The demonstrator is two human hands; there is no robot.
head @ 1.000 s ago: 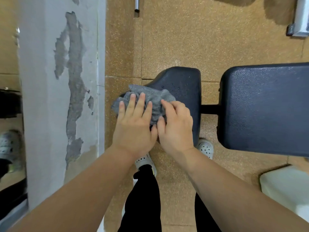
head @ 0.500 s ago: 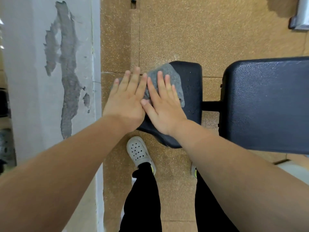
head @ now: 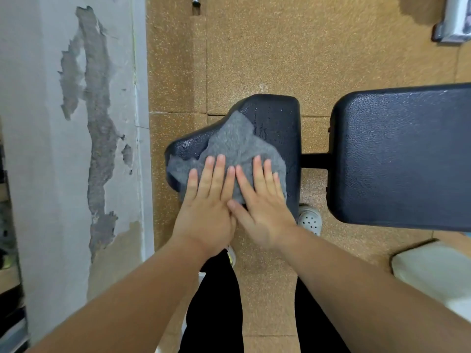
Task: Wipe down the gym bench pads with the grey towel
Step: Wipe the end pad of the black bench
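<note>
1. Head view, hands: your left hand (head: pixel 206 215) and right hand (head: pixel 262 212) lie flat side by side, fingers straight, palms pressing down on the grey towel (head: pixel 237 146). The thumbs meet in the middle. Neither hand grips the cloth.
2. Towel pos: spread over the near-left part of the small seat pad (head: pixel 275 115). Its left edge droops over the pad's left rim. The far-right strip of the pad is bare and glossy; can't tell if it's damp.
3. The big back pad (head: pixel 402 154) sits to the right, apart from the seat pad and joined to it by a dark bar (head: pixel 314 161). No towel on it, so prob. that pad is yet to do.
4. Risk: flat palms hold by friction only. On a fast stroke your hands may slide over the cloth, so the towel bunches and skips patches.
5. Risk: w/ that overhang, a push to the left could drag the towel off the rim onto the floor (head: pixel 280 47), next to the peeling wall (head: pixel 63 149).
6. Risk: crossing to the back pad, the towel could sag into the gap and catch on the bar.
7. Risk: you're leaning on the pad's end and the frame is hidden, so can't tell how steady it is. Your shoe (head: pixel 309 221) sits right below the pad's edge.
</note>
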